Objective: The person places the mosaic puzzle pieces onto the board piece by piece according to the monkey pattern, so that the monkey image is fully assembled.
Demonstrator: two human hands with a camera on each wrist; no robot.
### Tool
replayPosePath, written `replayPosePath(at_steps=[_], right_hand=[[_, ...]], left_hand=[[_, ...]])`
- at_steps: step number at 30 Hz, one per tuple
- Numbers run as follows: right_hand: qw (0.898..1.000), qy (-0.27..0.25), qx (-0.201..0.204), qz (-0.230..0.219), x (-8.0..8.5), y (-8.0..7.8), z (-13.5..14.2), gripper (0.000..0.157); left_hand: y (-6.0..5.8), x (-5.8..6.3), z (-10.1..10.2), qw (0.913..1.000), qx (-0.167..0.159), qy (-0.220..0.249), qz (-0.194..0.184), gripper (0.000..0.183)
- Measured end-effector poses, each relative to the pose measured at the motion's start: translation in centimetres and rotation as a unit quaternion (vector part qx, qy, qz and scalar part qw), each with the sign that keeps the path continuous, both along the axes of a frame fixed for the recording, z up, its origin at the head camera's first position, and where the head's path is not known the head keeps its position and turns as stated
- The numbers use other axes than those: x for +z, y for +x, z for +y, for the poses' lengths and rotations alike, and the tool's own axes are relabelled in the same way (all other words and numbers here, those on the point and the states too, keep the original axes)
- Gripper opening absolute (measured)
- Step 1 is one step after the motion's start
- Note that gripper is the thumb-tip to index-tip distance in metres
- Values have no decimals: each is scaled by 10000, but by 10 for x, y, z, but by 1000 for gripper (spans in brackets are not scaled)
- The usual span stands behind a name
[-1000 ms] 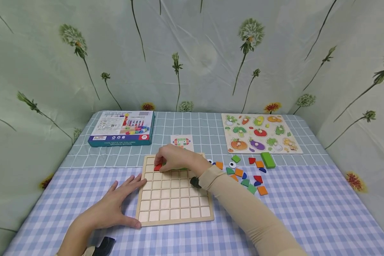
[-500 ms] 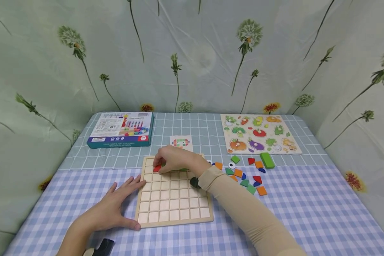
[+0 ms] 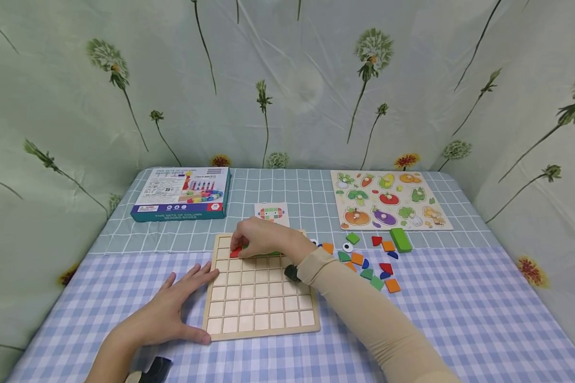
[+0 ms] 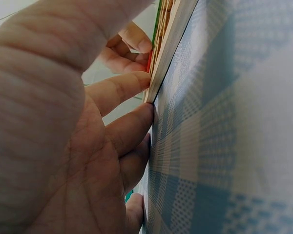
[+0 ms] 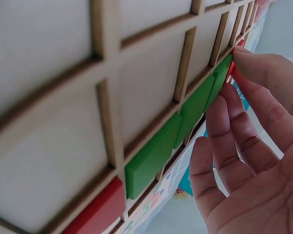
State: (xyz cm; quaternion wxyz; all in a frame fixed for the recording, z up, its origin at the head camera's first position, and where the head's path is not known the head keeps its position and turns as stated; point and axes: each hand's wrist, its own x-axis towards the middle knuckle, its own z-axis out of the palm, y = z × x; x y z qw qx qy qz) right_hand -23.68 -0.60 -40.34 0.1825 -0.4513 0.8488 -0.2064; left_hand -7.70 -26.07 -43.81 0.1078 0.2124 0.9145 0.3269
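On the near half of the table lies a wooden grid board (image 3: 262,306). My right hand (image 3: 261,235) reaches across it and pinches a small red piece (image 3: 235,253) between thumb and forefinger, at a square in the second row from the far side, near the left. The right wrist view has green pieces (image 5: 154,158) lined up in that row, and another red piece (image 5: 97,209) at the row's other end. My left hand (image 3: 167,308) spreads along the board's left side, fingertips at the edge and thumb at the front corner.
Right of the board lie loose orange, green, red and blue pieces (image 3: 358,258), plus a green block (image 3: 401,240). Beyond the board sits a pattern card (image 3: 273,213). A boxed set (image 3: 182,194) stands back left, a vegetable puzzle (image 3: 390,199) back right.
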Motion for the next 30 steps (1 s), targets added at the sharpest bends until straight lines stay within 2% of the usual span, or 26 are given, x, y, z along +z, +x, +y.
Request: replayPosePath(at_steps=[10, 17, 25, 30], right_hand=[[9999, 71, -3, 72, 1, 4, 0, 15], [9995, 132, -37, 293, 4, 7, 8, 19], [9993, -270, -268, -44, 21, 5, 47, 24], [9977, -423, -520, -75, 33, 3, 81, 25]], left_hand=[[0, 0, 0, 10000, 16, -1, -8, 122], [1, 0, 0, 10000, 30, 25, -71, 121], [0, 1, 1, 9999, 44, 9, -106, 122], [-1, 1, 1, 9999, 46, 12, -117, 122]])
